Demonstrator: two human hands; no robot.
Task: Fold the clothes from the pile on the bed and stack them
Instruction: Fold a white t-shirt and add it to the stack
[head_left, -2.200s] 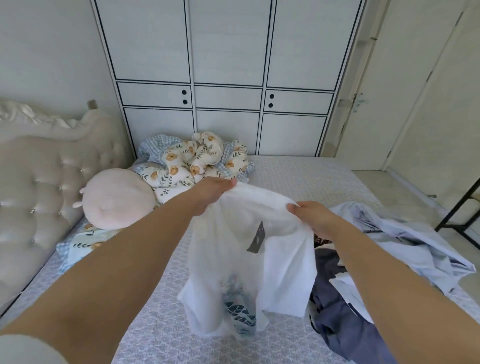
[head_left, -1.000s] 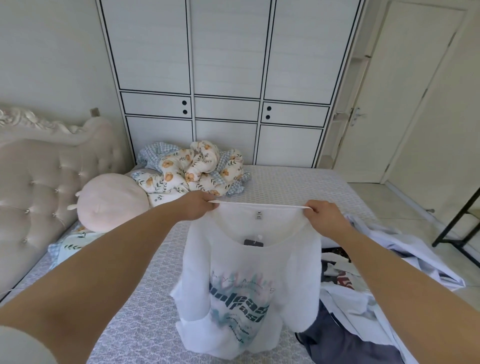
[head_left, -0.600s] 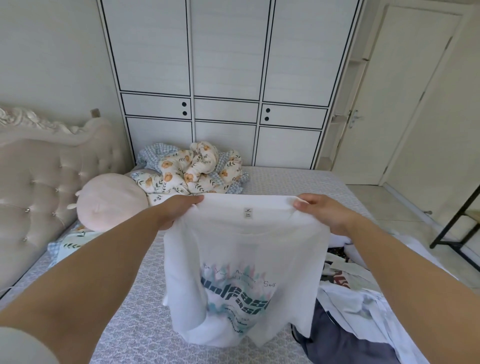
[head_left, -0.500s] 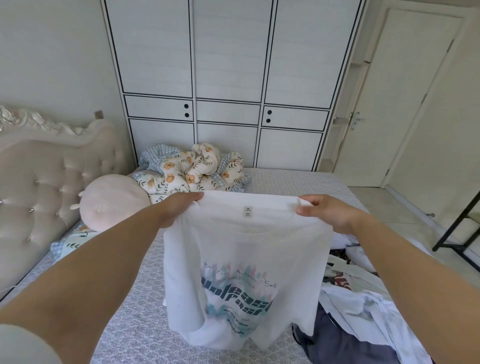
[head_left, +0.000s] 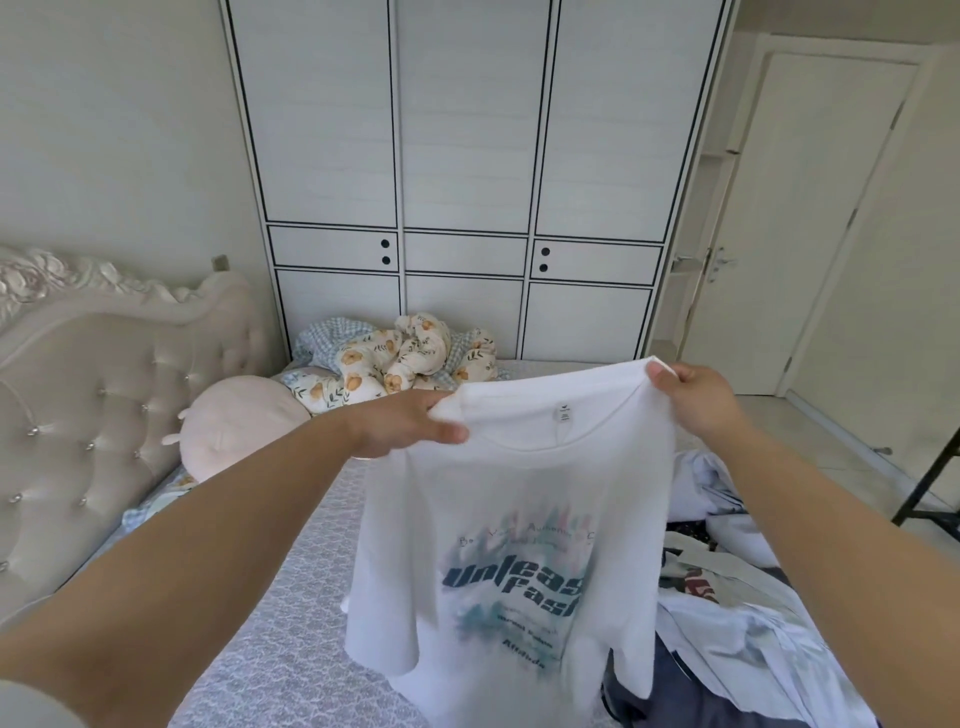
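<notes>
Both hands hold a white T-shirt (head_left: 509, 519) up in the air by its shoulders. The left hand (head_left: 400, 426) pinches the left shoulder seam with its fingers curled over the cloth, and the right hand (head_left: 696, 400) grips the other shoulder, thumb on the near side. The shirt hangs between the hands, above the bed (head_left: 291, 623), its hem dropping out of view at the bottom.

The step in hand looks like spreading the shirt out and getting it square before folding. The collar sits level between the hands and a small neck label shows, so it seems straightened. The next move would probably be to lower it flat onto the bare stretch of bed below the left hand, then smooth it before turning the sleeves in. No folded stack is in view yet.

The shirt is thin, soft knit, thin enough that its blue-green lettering shows through faintly. It drapes in loose vertical folds and will likely crease or slide unless laid down evenly. Below and beyond the right hand lies the pile of clothes (head_left: 753, 623), pale blue and dark pieces rumpled together. The bed cover has a fine grey lace-like pattern. Beyond the left hand sit a round pink cushion (head_left: 234, 421) and a bunched floral quilt (head_left: 395, 358).
</notes>
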